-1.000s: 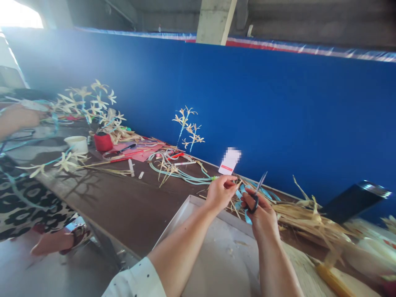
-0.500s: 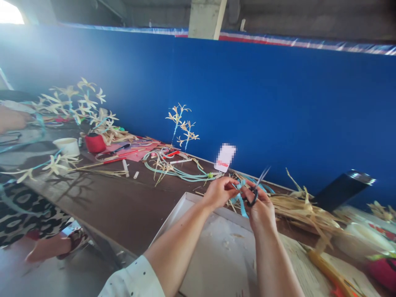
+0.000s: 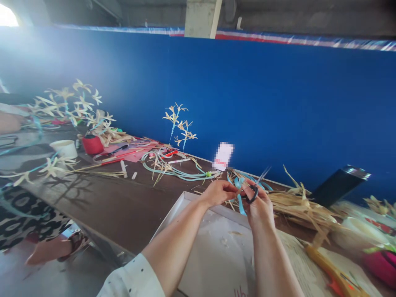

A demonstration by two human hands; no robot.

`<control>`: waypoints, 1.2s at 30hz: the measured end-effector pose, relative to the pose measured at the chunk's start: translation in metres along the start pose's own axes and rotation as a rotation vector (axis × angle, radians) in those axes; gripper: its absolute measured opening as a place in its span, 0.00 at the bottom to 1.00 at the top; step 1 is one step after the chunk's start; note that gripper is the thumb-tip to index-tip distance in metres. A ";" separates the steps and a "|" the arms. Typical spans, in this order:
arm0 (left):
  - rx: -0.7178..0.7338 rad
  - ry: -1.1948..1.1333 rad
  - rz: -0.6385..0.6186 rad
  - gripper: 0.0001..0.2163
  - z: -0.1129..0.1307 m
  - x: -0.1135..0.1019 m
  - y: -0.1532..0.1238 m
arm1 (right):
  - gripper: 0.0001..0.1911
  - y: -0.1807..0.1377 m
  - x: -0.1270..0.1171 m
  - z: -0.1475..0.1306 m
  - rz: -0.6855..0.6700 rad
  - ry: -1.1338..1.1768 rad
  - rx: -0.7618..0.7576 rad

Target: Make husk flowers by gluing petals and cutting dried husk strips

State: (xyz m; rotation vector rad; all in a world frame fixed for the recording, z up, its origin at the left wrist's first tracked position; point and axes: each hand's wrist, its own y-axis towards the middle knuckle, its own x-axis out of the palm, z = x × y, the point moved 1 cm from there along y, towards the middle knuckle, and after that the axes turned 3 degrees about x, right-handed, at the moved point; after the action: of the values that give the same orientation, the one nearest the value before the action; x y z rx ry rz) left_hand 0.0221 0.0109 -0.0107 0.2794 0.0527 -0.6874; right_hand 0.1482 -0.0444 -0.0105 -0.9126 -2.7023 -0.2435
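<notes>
My right hand [image 3: 260,204] is closed around a pair of scissors [image 3: 254,194], its dark finger loop at the fingers and its blades pointing up and away. Facing it, my left hand [image 3: 220,192] is closed in a pinch, its fingertips meeting those of the right. A light-blue strip of tape [image 3: 241,205] hangs down between the two hands, and its upper part loops above the fingers. The left fingertips appear to grip this strip, though the exact hold is partly hidden. Both hands are above the far edge of a shallow white tray [image 3: 213,251].
Dried husk strips [image 3: 297,208] and a dark flask [image 3: 338,185] lie to the right, near a yellow glue gun [image 3: 332,270]. Pale-blue cords [image 3: 182,176] and flower sprays [image 3: 176,119] are beyond. At left are a white cup [image 3: 64,149] and another person's hand [image 3: 10,123].
My left fingertips have lowered slightly and closed in on the right fingers. The blue strip's upper loop has shifted left. The scissors stay in my right hand, and the view has shifted slightly.
</notes>
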 end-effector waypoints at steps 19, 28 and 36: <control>0.000 -0.211 0.155 0.16 0.011 -0.003 -0.002 | 0.20 0.000 -0.001 -0.002 -0.078 0.258 0.144; -0.003 -0.209 0.226 0.17 0.006 -0.004 0.002 | 0.19 0.001 0.000 0.000 -0.117 0.208 0.113; 0.034 -0.177 0.307 0.17 0.005 -0.007 0.005 | 0.20 -0.001 -0.001 0.000 -0.222 0.151 0.091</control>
State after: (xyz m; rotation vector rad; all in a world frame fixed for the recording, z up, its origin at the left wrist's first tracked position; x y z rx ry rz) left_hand 0.0193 0.0179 -0.0040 0.2517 -0.1688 -0.4055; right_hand 0.1485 -0.0460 -0.0111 -0.5450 -2.6480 -0.2228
